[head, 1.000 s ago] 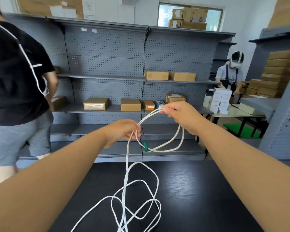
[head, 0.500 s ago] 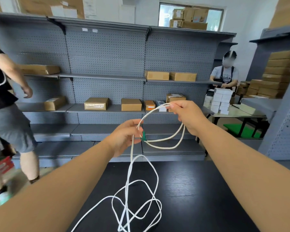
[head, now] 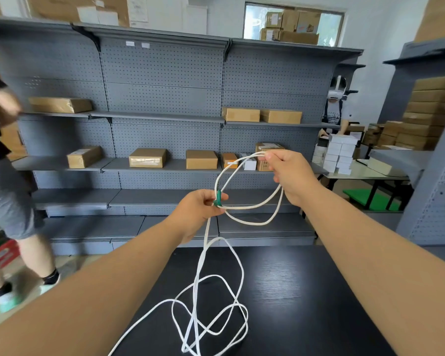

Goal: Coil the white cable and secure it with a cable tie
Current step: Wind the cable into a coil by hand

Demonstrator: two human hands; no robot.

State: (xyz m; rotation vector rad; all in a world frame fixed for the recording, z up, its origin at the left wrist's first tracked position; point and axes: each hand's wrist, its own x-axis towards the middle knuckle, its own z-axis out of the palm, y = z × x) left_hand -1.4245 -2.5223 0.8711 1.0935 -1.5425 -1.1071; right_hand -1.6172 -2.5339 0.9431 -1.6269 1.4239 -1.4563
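White cable (head: pixel 253 223), thin and limp, only partly coiled. Two loose loops up in the air, pinched at the top in the fingers of the right hand (head: pixel 290 176) and gathered at the lower left in the left hand (head: pixel 198 211). Loops sagging between the two hands, one a little lower than the other. Small green tie (head: pixel 218 197) upright on the cable, right at the left thumb and fingertips. Below the left hand, a strand hanging down to the dark surface (head: pixel 306 291). Spread there in several slack, overlapping loops, one strand trailing toward the near left edge.
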